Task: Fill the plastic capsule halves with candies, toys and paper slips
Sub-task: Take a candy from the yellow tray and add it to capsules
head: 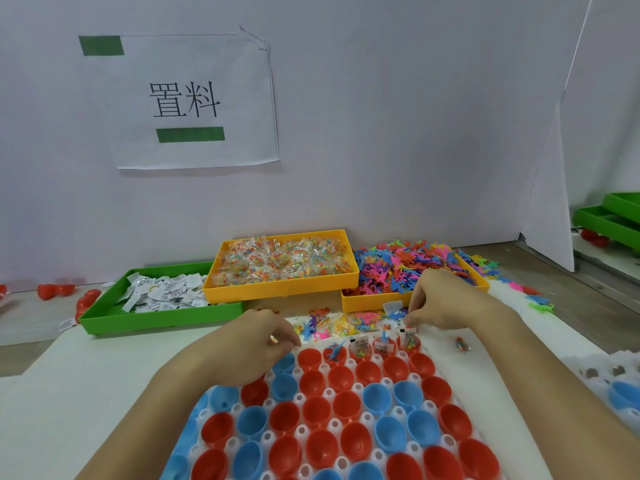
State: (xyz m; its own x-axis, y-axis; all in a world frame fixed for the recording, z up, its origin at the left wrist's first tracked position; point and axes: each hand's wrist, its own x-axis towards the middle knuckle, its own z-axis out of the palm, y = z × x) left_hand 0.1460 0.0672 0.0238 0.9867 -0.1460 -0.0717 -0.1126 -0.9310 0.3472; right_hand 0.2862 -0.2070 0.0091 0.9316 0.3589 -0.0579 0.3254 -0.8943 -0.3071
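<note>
Just beneath the right hand (pixel 438 301), whose curled fingertips seem to pinch something small I cannot make out, stand the far-row capsule halves (pixel 381 348), three already filled. Nearer and to the left, the left hand (pixel 258 344) rests curled on the holder tray (pixel 349 462); its grip is unclear. Loose toys and candies (pixel 341 325) lie between the hands.

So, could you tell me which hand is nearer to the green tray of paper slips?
Left. The left hand lies just in front of the green tray, near its right end; the right hand is farther right, before the toy tray.
</note>
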